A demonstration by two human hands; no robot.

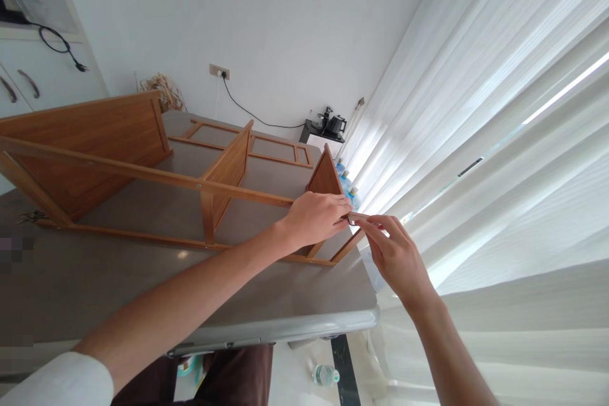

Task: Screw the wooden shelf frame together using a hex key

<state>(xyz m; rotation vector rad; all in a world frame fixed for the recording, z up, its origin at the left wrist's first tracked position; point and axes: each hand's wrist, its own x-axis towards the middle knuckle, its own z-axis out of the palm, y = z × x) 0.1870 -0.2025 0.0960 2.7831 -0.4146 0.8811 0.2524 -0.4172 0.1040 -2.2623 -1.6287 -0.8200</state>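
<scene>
A wooden shelf frame [233, 191] lies on its side, with upright boards [227, 168] between its long rails. My left hand [316, 219] is closed over the right end of the upper rail, close to the end board [328, 172]. Just beyond it, my right hand [392, 250] pinches with thumb and fingers at the tip of the frame. A thin, dark, bent piece [352, 222] shows between the two hands. My fingers partly cover it, and its kind cannot be made out.
The frame rests on a grey table [285, 292] with a rounded corner. Behind it lies a flat wooden ladder-like frame [273, 147]. Small metal pieces [31, 217] sit at the left. White curtains [476, 203] hang at right. A plastic bottle [326, 375] is on the floor.
</scene>
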